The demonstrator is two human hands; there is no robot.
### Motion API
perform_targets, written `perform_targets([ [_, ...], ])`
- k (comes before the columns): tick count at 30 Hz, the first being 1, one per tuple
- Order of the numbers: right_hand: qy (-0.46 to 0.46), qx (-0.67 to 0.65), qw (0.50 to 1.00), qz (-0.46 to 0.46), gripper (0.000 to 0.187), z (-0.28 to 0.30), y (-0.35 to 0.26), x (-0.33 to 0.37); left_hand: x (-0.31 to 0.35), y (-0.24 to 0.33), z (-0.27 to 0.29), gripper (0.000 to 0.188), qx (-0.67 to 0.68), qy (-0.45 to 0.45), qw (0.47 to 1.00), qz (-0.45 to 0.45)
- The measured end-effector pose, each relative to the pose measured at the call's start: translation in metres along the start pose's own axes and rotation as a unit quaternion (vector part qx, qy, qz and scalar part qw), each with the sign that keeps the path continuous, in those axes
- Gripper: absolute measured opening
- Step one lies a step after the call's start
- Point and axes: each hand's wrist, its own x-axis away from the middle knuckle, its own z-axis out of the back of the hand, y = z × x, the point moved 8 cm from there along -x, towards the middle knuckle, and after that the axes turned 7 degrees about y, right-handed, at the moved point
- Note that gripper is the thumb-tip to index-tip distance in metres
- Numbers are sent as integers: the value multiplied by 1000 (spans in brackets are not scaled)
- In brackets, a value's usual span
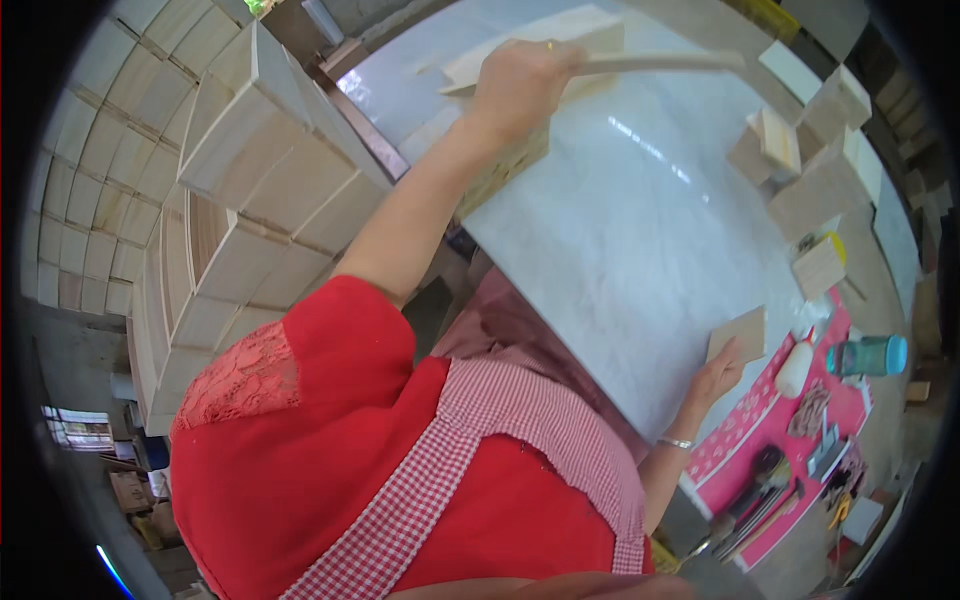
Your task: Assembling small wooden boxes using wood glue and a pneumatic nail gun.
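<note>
My left hand (525, 88) reaches to the far side of the pale, glossy tabletop (610, 230). Its fingers are closed around a thin wooden strip (665, 63), which sticks out to the right and looks slightly blurred. Next to that hand lies a pale wooden piece (590, 32), partly covered by it. Below the wrist, a wooden block (510, 172) shows at the table's left edge. Near the right side of the table, my right hand (722, 372) grips a small, flat wooden panel (738, 335), tilted up off the surface.
Stacked wooden boxes (280, 150) rise close on my left. Several wooden blocks (768, 145) stand at the far right. A pink patterned cloth (745, 455) to the right bears a white glue bottle (795, 368), a teal-lidded jar (868, 355) and hand tools (760, 505).
</note>
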Motion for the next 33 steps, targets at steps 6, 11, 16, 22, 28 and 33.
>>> perform_targets([
  [6,86,26,996,11,46,25,0,31,143,2,24,21,-34,-65,984,-161],
  [11,34,72,997,19,42,32,-10,51,176,-8,16,29,36,-147,979,-135],
  [16,-10,36,999,1,33,23,-3,65,171,19,-10,52,64,-193,963,-175],
  [22,-26,-37,994,-102,31,21,-29,87,158,53,-70,77,16,-227,950,-212],
  [28,15,102,991,80,29,14,-57,98,153,71,-121,92,-6,-433,880,-196],
  [33,28,269,937,219,45,-6,-74,108,162,86,-117,91,8,-411,877,-248],
])
